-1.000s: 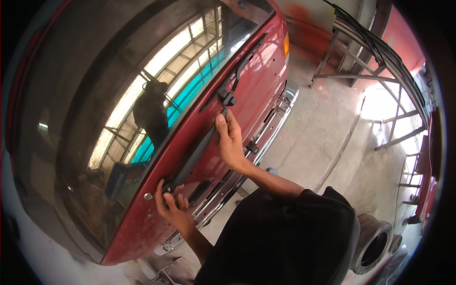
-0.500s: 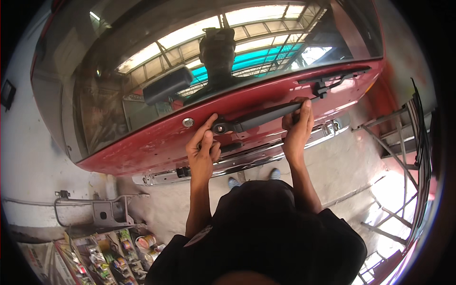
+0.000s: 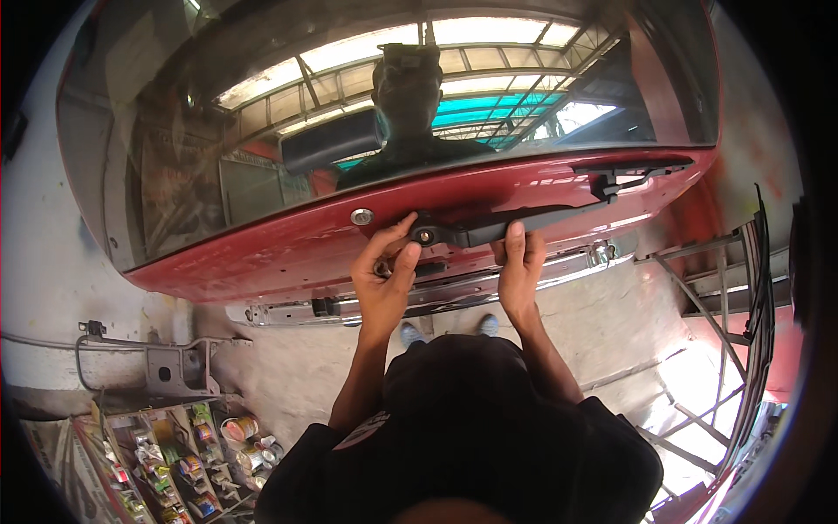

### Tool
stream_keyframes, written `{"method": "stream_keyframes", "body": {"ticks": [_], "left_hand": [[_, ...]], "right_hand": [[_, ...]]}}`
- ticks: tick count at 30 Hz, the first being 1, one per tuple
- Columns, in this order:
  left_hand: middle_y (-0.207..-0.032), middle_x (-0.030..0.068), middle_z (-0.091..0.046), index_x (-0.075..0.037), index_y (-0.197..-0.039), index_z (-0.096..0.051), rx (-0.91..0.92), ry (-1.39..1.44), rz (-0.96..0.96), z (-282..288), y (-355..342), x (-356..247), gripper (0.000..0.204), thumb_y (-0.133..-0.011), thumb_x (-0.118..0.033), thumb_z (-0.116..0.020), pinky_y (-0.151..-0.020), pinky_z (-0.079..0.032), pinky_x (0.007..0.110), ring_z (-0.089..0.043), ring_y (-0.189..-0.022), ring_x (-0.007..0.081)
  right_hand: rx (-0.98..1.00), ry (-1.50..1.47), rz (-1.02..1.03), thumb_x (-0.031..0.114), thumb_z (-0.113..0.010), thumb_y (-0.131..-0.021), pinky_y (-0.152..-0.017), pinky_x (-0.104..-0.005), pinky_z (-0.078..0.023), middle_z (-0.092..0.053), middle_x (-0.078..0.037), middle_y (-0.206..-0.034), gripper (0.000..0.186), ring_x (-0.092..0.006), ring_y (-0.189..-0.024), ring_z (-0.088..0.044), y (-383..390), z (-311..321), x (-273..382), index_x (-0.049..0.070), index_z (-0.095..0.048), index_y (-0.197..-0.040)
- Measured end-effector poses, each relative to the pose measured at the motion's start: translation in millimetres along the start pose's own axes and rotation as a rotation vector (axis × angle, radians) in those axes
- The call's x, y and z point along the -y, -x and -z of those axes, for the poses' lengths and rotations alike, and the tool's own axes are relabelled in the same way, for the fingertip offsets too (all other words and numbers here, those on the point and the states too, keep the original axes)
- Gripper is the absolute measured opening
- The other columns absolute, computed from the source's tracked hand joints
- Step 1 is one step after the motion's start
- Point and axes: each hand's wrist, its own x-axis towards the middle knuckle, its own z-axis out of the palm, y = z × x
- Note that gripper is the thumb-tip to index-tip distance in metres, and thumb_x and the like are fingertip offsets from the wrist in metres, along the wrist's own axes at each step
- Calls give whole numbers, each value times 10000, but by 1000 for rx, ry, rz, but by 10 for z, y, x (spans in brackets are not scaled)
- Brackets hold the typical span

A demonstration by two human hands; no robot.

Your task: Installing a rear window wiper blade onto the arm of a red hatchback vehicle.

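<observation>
A black rear wiper arm [image 3: 482, 234] lies slantwise in front of the red tailgate [image 3: 288, 249], below the rear window [image 3: 262, 166]. My left hand [image 3: 382, 272] is closed on its rounded pivot end, thumb below and index finger above, beside a visible bolt hole. My right hand [image 3: 521, 272] pinches the arm near its middle, thumb on top. The thin far end of the arm runs right to a dark clip and the wiper blade [image 3: 650, 169]. A round silver lock [image 3: 361, 217] sits just above my left hand. Whether the pivot end touches the tailgate, I cannot tell.
A chrome bumper [image 3: 563, 265] runs under the tailgate. Paint cans and small containers fill a divided shelf [image 3: 166, 463] at lower left, below a grey metal bracket [image 3: 170, 371]. Metal frames [image 3: 720, 306] stand at the right. My shoes [image 3: 488, 325] are on the concrete floor [image 3: 288, 367].
My right hand has moved left along the wiper arm, from near its thin end to its middle. My left hand stays at the pivot end, its thumb now against it. The view has shifted slightly.
</observation>
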Motion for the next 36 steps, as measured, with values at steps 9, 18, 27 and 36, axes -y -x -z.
{"method": "stream_keyframes", "body": {"ticks": [9,18,27,36], "left_hand": [[-696,-16,-522,-43,-1023,-487,-70,-10,-75,-16,58,137,200,-921,-102,-650,-425,-277,199,-374,-510,9],[-867,49,-627,-15,-959,-501,-95,41,31,-107,137,-60,223,-862,-51,-698,-641,-425,183,-577,-753,51],[-631,-42,-577,-37,-778,-565,-86,-81,-65,-69,114,-59,199,-804,-45,-762,-502,-336,175,-458,-561,-10],[-631,22,-672,-20,-693,-647,69,220,31,-139,88,129,157,-807,-61,-747,-456,-375,218,-578,-537,34]], "right_hand": [[155,-31,23,307,-570,-965,-621,-248,-358,-521,-29,-860,316,-79,-733,-450,114,-1,-125,-1,-522,-1016],[144,-38,208,510,-572,-924,-559,-275,-390,-415,-76,-934,565,-126,-664,-454,167,-5,-266,-47,-489,-979],[139,175,194,677,-504,-874,-540,-302,-446,-420,-98,-988,728,-179,-767,-550,206,166,-207,-48,-512,-945],[22,339,78,751,-334,-878,-610,-328,-480,-461,-63,-889,778,-180,-708,-575,162,151,58,-10,-497,-876]]}}
